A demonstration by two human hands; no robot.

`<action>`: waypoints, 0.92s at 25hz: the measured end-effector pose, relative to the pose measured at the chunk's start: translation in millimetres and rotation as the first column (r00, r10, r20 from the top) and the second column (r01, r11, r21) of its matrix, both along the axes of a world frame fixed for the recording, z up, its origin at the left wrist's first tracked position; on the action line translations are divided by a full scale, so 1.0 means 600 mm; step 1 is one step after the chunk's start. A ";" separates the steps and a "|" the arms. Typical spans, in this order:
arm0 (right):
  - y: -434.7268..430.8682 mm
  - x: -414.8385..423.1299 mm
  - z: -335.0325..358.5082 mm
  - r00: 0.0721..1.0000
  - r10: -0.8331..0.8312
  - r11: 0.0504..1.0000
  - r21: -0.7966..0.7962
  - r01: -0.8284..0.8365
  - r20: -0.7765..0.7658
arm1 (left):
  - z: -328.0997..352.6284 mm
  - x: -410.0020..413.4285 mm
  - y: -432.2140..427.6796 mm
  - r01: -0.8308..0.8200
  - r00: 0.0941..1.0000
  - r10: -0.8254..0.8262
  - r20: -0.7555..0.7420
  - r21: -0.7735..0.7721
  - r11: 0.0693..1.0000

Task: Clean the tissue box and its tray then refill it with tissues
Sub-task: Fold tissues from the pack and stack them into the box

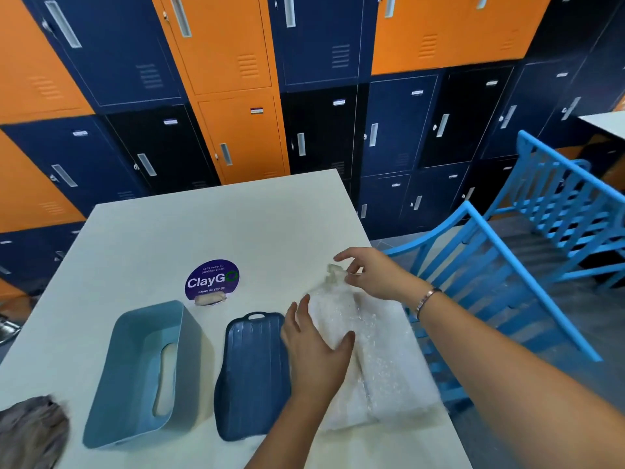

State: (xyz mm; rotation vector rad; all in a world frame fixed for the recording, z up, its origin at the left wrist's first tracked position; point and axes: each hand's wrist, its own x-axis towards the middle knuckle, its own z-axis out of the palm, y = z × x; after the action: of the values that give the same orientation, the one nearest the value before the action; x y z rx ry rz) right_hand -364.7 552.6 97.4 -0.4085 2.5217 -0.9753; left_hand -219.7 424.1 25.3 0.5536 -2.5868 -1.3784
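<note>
The pack [382,350] of tissues lies by the right edge of the table [203,228]; my left hand [314,353] presses flat on its left side, fingers straight, while my right hand [372,272] pinches the wrapper's bunched far end. Just left lies the tray [252,374], then the box [142,374], open side up. A cloth [30,431] sits near left, a sign [212,278] beyond the tray, 2 chairs [507,265] to the right.
</note>
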 end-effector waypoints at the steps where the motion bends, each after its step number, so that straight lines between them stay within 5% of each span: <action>1: 0.006 0.004 0.008 0.999 -0.005 0.998 -0.056 0.002 -0.038 | 0.001 -0.007 -0.008 -0.029 0.998 0.022 0.058 0.115 0.993; 5: 0.025 0.034 0.058 0.982 -0.086 0.959 -0.281 0.036 -0.166 | 0.025 -0.028 -0.035 -0.078 0.972 -0.056 0.229 0.540 0.838; 10: 0.060 0.109 0.123 0.891 -0.136 0.942 -0.334 -0.019 -0.433 | 0.094 -0.058 -0.052 0.096 0.993 -0.120 0.002 0.589 0.802; 14: 0.099 0.207 0.113 0.729 -0.157 0.939 -0.330 -0.100 -0.666 | 0.111 -0.060 -0.054 0.189 0.950 -0.096 -0.296 0.302 0.935; 16: 0.124 0.252 0.063 0.742 -0.119 0.953 -0.287 -0.102 -0.659 | 0.075 -0.049 -0.060 0.238 0.921 -0.200 -0.333 0.077 0.968; 20: 0.183 0.330 -0.093 0.812 0.300 0.950 0.233 -0.208 -0.500 | -0.032 -0.010 -0.081 0.571 0.796 -0.603 -0.052 -0.265 0.777; 23: 0.207 0.373 -0.158 0.885 0.342 0.923 0.287 -0.255 -0.315 | -0.042 0.003 -0.091 0.680 0.710 -0.699 0.091 -0.347 0.646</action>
State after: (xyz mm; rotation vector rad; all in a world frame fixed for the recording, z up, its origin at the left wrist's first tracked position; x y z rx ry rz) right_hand -140.7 677.1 2.8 -0.9468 2.7356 -0.5041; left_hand -218.1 369.5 -0.1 -0.6065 -3.0309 -0.9604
